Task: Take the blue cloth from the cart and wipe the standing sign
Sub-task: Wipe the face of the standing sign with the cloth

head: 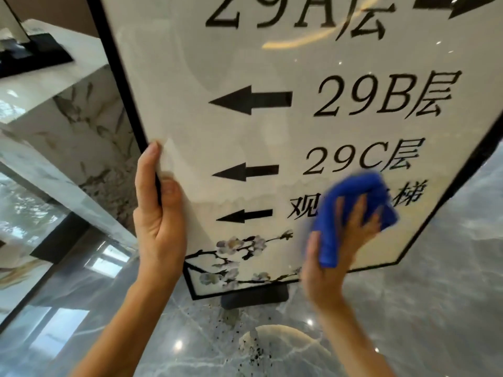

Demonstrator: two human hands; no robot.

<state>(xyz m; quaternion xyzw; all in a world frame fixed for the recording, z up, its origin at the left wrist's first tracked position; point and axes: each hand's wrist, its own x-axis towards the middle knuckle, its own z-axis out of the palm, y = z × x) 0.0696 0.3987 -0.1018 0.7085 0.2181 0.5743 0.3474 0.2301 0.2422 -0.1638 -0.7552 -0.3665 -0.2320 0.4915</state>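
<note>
The standing sign (272, 137) fills most of the view: a glossy cream panel in a black frame, with black arrows, floor numbers 29A, 29B, 29C and a flower branch at the bottom. My left hand (158, 213) grips its left frame edge, thumb on the front face. My right hand (340, 240) presses a bunched blue cloth (353, 202) flat against the lower right of the panel, covering part of the bottom line of characters. The cloth and right hand are motion-blurred. The cart is out of view.
A dark sign base (253, 296) stands on the polished grey marble floor (408, 322). To the left is a white marble counter (68, 104) with a black stand (35, 53) on top, close to the sign's left edge.
</note>
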